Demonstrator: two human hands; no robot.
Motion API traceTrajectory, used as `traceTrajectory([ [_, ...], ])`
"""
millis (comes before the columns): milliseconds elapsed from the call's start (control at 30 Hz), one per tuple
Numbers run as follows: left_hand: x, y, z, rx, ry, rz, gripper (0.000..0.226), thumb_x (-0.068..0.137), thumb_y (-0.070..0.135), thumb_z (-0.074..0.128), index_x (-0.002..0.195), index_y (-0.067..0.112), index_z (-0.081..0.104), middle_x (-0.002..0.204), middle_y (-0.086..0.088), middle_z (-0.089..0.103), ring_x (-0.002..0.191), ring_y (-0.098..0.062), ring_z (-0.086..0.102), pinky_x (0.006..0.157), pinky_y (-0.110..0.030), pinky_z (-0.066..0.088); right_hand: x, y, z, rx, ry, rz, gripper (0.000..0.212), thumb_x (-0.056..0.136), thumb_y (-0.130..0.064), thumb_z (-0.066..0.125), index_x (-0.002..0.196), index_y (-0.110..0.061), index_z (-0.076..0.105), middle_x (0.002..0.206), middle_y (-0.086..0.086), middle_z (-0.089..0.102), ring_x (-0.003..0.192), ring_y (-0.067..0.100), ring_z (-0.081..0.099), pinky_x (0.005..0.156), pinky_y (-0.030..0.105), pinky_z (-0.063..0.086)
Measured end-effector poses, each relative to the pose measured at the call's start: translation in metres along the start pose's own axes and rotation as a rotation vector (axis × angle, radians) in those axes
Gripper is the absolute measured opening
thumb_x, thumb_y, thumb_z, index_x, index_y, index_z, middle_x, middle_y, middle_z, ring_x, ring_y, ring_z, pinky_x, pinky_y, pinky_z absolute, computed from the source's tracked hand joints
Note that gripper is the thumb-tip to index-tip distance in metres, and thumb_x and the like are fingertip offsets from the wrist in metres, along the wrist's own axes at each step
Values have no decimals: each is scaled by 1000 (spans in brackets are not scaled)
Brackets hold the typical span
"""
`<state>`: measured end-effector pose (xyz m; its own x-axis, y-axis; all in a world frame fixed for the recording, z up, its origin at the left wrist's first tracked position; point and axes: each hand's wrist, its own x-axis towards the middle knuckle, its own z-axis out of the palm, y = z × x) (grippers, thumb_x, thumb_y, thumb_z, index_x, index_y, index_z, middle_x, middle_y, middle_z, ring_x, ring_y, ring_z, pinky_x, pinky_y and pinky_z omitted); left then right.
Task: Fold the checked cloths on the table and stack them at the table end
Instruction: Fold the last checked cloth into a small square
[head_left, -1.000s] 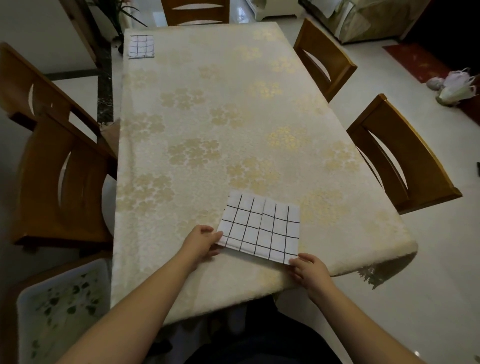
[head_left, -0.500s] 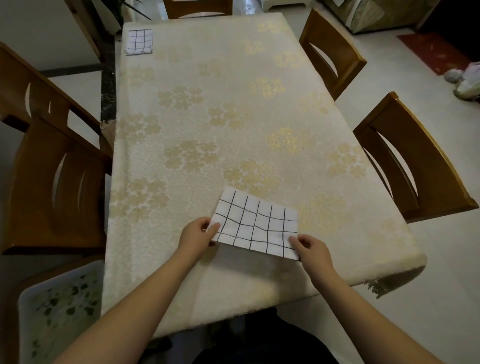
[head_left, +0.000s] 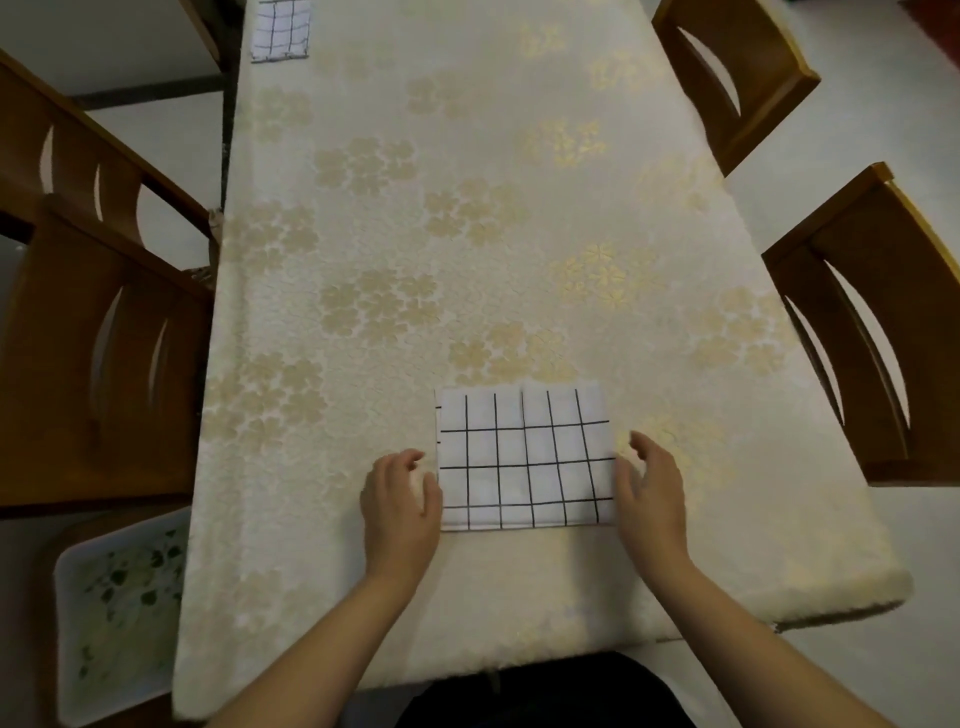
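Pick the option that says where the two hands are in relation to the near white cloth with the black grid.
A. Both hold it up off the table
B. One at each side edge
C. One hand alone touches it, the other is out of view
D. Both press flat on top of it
B: the left hand sits at the left edge of the white black-grid cloth and the right hand at its right edge, the cloth lying flat on the cream floral-covered table.

We see the checked cloth now squared up and flat on the counter, no longer skewed. Both hands have let go of its near corners: the left hand and right hand now flank its sides.
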<state>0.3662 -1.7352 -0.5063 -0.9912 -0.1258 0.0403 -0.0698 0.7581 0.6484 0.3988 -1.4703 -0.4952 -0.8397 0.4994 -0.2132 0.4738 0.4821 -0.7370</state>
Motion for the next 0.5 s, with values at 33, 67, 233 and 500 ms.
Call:
traceTrajectory([
  [33,2,3,8,56,-34,130,29,92,23,47,116,12,59,111,-4,60,105,-19,52,92,-35,41,4,-3,8,-62,-8,-105,41,102,-29,42,140,-15,46,138,0,50,128,18,44,108,37,36],
  [67,5,9,17,103,-78,252,34,91,23,43,120,12,58,118,-5,61,112,-20,51,96,-37,41,8,-6,19,-130,-30,-208,44,102,-30,39,141,-14,46,141,2,49,131,19,42,111,38,32],
  [233,23,33,59,357,-378,525,57,85,15,35,140,8,48,148,-7,47,139,-21,32,114,-39,19,30,-20,76,-520,-219,-573,52,98,-21,31,149,-8,34,156,7,34,147,20,18,120,35,9],
  [500,31,12,67,556,-485,377,65,98,50,30,156,24,15,164,0,7,151,-20,5,121,-42,8,52,-4,80,-735,-317,-529,66,100,-51,29,156,-21,13,164,0,7,151,16,4,120,39,6],
])
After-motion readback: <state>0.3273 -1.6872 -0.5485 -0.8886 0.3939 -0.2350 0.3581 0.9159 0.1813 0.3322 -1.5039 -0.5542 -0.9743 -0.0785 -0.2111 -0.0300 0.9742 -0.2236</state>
